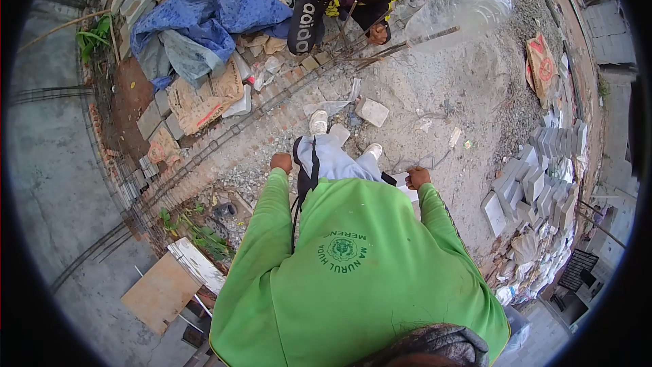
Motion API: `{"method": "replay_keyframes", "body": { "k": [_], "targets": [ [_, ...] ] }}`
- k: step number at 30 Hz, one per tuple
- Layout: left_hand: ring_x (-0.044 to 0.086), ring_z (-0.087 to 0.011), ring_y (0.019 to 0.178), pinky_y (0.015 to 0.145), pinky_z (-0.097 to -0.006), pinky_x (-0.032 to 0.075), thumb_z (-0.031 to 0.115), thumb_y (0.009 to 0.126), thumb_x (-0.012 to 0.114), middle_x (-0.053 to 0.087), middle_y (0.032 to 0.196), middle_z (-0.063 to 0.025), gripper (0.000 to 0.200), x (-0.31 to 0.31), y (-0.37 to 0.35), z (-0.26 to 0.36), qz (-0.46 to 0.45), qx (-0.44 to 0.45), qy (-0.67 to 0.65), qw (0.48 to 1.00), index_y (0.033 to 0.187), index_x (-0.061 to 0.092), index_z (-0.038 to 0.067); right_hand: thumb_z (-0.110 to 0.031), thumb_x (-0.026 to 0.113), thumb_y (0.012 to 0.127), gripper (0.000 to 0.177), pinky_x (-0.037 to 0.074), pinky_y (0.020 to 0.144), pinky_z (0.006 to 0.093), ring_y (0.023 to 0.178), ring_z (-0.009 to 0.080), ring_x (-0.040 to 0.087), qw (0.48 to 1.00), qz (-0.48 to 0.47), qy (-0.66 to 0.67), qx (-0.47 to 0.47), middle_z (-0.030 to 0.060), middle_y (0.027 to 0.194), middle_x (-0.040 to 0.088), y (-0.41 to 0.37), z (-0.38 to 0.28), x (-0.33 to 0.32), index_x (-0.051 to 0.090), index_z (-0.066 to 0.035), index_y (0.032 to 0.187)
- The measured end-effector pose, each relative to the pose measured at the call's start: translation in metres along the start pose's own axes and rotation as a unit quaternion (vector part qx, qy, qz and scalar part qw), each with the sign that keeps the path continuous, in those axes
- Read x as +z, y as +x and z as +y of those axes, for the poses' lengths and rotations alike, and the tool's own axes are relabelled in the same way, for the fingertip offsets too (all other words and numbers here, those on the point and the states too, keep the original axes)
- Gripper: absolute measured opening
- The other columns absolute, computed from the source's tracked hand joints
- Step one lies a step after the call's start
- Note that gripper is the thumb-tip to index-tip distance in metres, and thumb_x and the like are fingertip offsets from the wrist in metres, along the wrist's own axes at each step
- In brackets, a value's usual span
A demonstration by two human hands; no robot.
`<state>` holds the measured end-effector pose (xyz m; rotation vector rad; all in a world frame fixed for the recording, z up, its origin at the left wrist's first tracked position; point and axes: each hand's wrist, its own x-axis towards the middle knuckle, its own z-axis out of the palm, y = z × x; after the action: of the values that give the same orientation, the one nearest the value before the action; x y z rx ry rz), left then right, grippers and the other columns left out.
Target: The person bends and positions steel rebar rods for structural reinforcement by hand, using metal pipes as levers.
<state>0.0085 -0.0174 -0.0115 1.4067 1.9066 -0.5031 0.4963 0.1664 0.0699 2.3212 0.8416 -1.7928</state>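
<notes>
My left hand [281,162] hangs beside my hip, its fingers curled into a fist; the inside of the fist is hidden. Close to it, a black strap [314,166] runs down over my grey trousers [339,162]. My right hand [417,177] is on the other side, with fingers bent inward. Just below and beside its fingertips show a pale flat piece [409,192] and a small dark strip [388,178]. I cannot tell whether the right hand holds either one. My light shoes [318,122] stand on gravelly ground, near a pale block [372,112].
Another person [339,0] crouches ahead, one hand near thin sticks, beside a large clear plastic bag [462,10]. A blue tarp [204,24] lies front left. Long rebar [224,137] crosses the ground diagonally. Stacked grey blocks [536,187] stand right; a brown board [161,292] lies left.
</notes>
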Motion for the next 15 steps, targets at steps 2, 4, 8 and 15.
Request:
{"method": "replay_keyframes", "body": {
  "k": [2, 4, 8, 15],
  "targets": [
    [0.073, -0.0324, 0.088, 0.081, -0.0424, 0.058, 0.016, 0.068, 0.080, 0.075, 0.095, -0.0149, 0.021, -0.006, 0.001, 0.002, 0.007, 0.016, 0.011, 1.000, 0.086, 0.077, 0.006, -0.019, 0.058, 0.096, 0.015, 0.050, 0.042, 0.0351, 0.047, 0.0190, 0.057, 1.000, -0.002, 0.028, 0.010, 0.0113, 0.071, 0.065, -0.002, 0.002, -0.001, 0.063, -0.005, 0.101],
    [0.072, -0.0324, 0.087, 0.081, -0.0423, 0.058, 0.017, 0.068, 0.080, 0.075, 0.093, -0.0147, 0.020, -0.010, 0.001, 0.001, 0.014, 0.034, 0.024, 0.999, 0.085, 0.076, 0.007, -0.019, 0.058, 0.096, 0.015, 0.050, 0.042, 0.0351, 0.047, 0.0191, 0.057, 0.999, -0.006, 0.035, 0.011, 0.0111, 0.071, 0.065, -0.001, 0.007, -0.002, 0.063, -0.005, 0.100],
    [0.072, -0.0302, 0.087, 0.079, -0.0422, 0.057, 0.017, 0.067, 0.082, 0.075, 0.091, -0.0134, 0.021, -0.020, 0.001, 0.004, 0.032, 0.088, 0.046, 0.995, 0.084, 0.075, 0.007, -0.017, 0.057, 0.097, 0.014, 0.049, 0.042, 0.0353, 0.047, 0.0192, 0.058, 1.000, 0.001, 0.031, 0.004, 0.0101, 0.071, 0.066, 0.004, 0.024, -0.002, 0.062, -0.005, 0.100],
    [0.072, -0.0306, 0.083, 0.074, -0.0410, 0.058, 0.025, 0.066, 0.088, 0.074, 0.088, -0.0143, 0.030, -0.015, 0.009, -0.008, -0.014, 0.077, 0.058, 0.995, 0.083, 0.073, 0.006, -0.018, 0.057, 0.096, 0.015, 0.049, 0.043, 0.0357, 0.049, 0.0196, 0.059, 0.998, -0.007, 0.059, 0.035, 0.0101, 0.072, 0.066, 0.004, 0.046, 0.010, 0.063, -0.006, 0.104]
  ]
}}
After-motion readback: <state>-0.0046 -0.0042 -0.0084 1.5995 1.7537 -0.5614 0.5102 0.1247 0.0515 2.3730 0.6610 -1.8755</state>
